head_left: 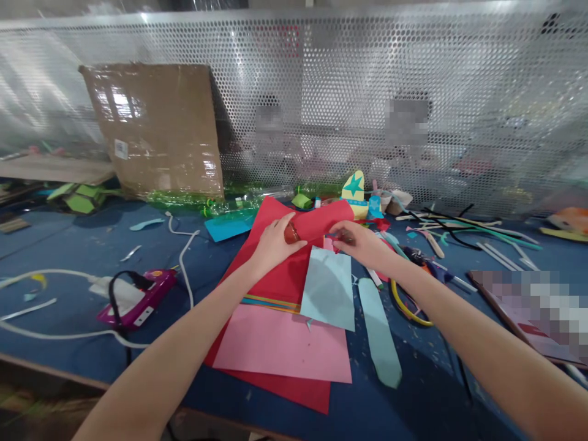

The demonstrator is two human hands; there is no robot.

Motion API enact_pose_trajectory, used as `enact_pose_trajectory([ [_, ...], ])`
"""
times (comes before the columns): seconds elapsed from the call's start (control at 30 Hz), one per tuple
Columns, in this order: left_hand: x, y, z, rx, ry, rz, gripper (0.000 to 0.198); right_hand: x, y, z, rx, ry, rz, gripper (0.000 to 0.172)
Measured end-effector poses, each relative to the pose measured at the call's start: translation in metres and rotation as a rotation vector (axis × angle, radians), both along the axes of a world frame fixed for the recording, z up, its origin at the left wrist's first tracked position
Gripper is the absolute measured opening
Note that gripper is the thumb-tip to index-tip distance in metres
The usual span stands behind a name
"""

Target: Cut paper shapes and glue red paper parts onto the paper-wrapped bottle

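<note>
My left hand (275, 240) is closed around a small, shiny reddish-brown object (291, 233), its kind unclear, above a stack of red sheets (275, 278). To its right, my right hand (362, 240) has its fingers curled on a small dark brown object (346, 236), also too small to name. A little pink piece (328, 244) shows beside the right fingertips. Just below the hands lies a pale blue sheet (328, 288), overlapping the red ones. Nearer to me is a pink sheet (282, 343). A long pale blue cut-out strip (379, 334) rests right of the sheets.
On the left sits a purple power strip (154, 295) with plugs and a trailing white cable (181, 269). A cardboard sheet (160, 131) leans against the perforated metal screen (340, 79). A yellow ring (407, 312), tools and scraps lie under and behind my right forearm.
</note>
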State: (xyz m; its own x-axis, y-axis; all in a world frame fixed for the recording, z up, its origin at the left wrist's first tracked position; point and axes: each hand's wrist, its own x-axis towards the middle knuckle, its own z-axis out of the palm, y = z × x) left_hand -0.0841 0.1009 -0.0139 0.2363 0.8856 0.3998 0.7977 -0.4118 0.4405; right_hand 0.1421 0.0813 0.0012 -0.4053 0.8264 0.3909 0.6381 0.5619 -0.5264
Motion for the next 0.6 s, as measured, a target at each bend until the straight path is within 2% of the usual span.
enact_pose_trajectory([
  [0.1, 0.007, -0.01, 0.006, -0.086, -0.116, -0.073, 0.074, 0.016, -0.01, -0.001, -0.062, 0.076, -0.006, 0.01],
  [0.17, 0.012, -0.018, 0.01, -0.129, -0.154, -0.116, 0.075, 0.024, -0.017, -0.004, -0.083, 0.106, -0.011, 0.011],
  [0.33, 0.023, -0.033, 0.014, -0.131, -0.064, -0.178, 0.075, 0.037, -0.044, -0.011, -0.121, 0.163, -0.005, 0.017],
  [0.6, 0.032, -0.041, 0.011, -0.16, 0.009, -0.257, 0.077, 0.044, -0.083, -0.02, -0.152, 0.116, -0.069, 0.016],
])
